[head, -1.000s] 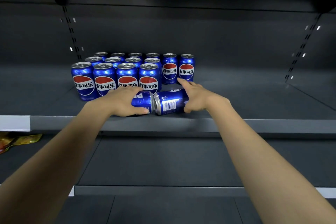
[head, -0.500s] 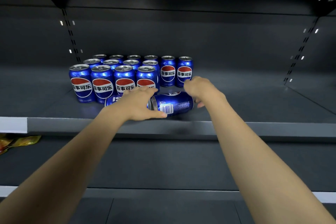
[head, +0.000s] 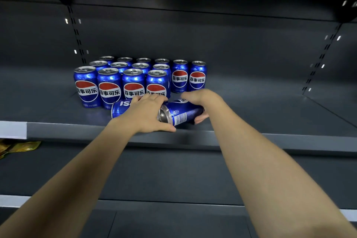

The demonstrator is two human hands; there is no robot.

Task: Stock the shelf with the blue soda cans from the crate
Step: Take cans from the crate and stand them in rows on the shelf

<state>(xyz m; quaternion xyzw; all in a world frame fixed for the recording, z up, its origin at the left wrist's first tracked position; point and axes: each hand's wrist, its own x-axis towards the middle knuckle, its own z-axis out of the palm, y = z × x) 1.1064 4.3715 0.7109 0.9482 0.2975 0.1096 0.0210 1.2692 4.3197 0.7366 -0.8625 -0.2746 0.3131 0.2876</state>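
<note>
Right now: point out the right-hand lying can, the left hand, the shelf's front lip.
right lying can (head: pixel 182 115): head view, barcode side.
left hand (head: pixel 146 115): head view, back of hand.
shelf front lip (head: pixel 270 139): head view, bare edge.

The standing cans (head: pixel 133 85) look like glossy blue metal with bright highlights and bare silvery tops. The can lying at 3 o'clock (head: pixel 183 112) shows a shiny metal end and a smooth printed wall. The shelf (head: pixel 251 114) looks like matt dark grey painted metal, smooth. At 9 o'clock a crinkled glossy wrapper (head: pixel 19 147) lies below.
</note>
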